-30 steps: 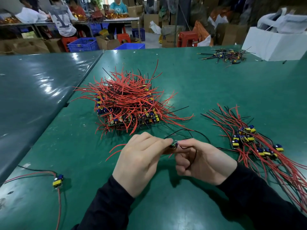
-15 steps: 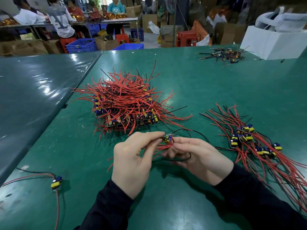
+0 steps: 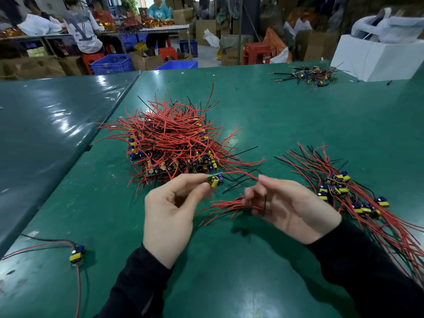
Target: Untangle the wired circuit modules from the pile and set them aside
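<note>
Stray module: one circuit module point(image 3: 76, 254) with yellow and blue parts lies alone near the left edge of the green tabletop point(image 3: 263, 283), its red and black leads trailing off that edge and toward the near edge.
Main pile: tangled pile point(image 3: 171, 143) of red-wired modules sits left of centre on the tabletop, boards stacked at its base, wires splaying outward.
Left hand: left hand point(image 3: 169, 210) raised just in front of the pile, thumb and forefinger pinching a single module point(image 3: 214, 180) with a yellow component.
Held wires: red wires point(image 3: 226, 206) run from the pinched module across to the other hand; a black lead is among them.
Right hand: right hand point(image 3: 290, 206) grips those wires, fingers curled round the bundle, fingertips blurred.
Sorted group: separated modules point(image 3: 344, 191) lie by the right edge, wires fanned both ways.
Far heap: small dark-wired heap point(image 3: 308, 75) near the far right corner, beside a white box point(image 3: 376, 58).
</note>
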